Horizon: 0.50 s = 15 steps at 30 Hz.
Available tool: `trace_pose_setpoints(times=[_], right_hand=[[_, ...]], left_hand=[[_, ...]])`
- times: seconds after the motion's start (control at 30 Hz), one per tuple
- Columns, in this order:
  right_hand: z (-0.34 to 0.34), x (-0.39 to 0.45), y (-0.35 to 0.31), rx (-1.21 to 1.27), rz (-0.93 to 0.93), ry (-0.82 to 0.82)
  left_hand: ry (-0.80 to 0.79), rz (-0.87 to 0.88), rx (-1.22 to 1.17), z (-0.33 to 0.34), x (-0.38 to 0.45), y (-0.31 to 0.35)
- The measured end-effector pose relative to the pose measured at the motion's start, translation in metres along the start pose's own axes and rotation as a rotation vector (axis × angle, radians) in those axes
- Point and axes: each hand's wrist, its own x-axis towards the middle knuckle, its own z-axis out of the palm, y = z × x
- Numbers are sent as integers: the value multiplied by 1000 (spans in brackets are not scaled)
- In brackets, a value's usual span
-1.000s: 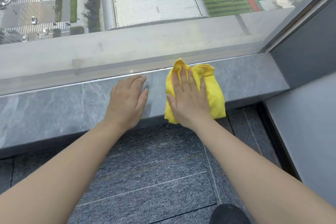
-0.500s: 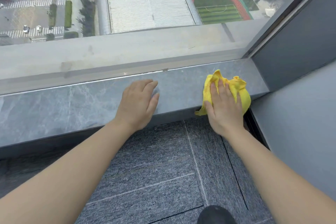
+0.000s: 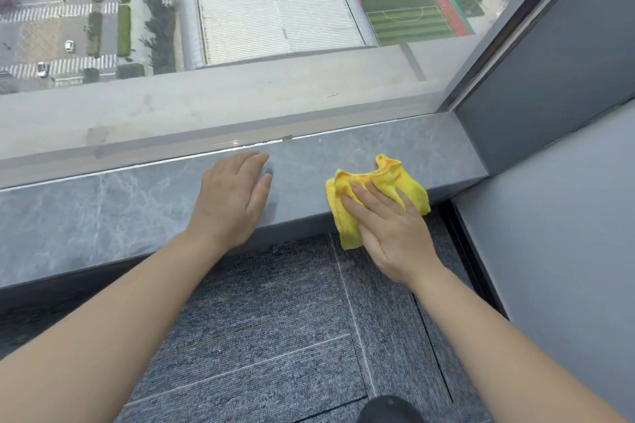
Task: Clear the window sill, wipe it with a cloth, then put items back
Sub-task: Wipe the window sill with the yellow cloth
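On the window sill (image 3: 103, 209), the left hand (image 3: 232, 197) lies flat with straight fingers, likely as a brace, while to its right the right hand (image 3: 388, 223), grip flat, presses the yellow cloth (image 3: 381, 178) over the sill's front edge to wipe it.

Both arms reach forward, left hand (image 3: 233, 197) flat, right hand (image 3: 391, 227) flat, fingers spread

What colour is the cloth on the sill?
Bright yellow; the cloth shows best in the head view.

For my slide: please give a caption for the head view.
Right hand presses yellow cloth on grey window sill; left hand rests flat.
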Motion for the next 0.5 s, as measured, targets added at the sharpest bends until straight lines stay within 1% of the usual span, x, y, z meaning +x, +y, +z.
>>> trace_pose_setpoints(times=[0.13,0.2,0.3,0.4,0.5], right_hand=[[-21,-5,39,-11,304,5],[-27,3,50,-43,420,-61],[-26,25,47,-85,542,-94],[-22,56,36,-37,657,-111],[-20,79,25,-19,700,-104]], left_hand=[[-21,33,-20,15,8,16],[-37,58,-28,22,11,25],[-48,83,-43,28,14,32],[-59,84,-38,30,15,33],[-64,80,-40,30,15,33]])
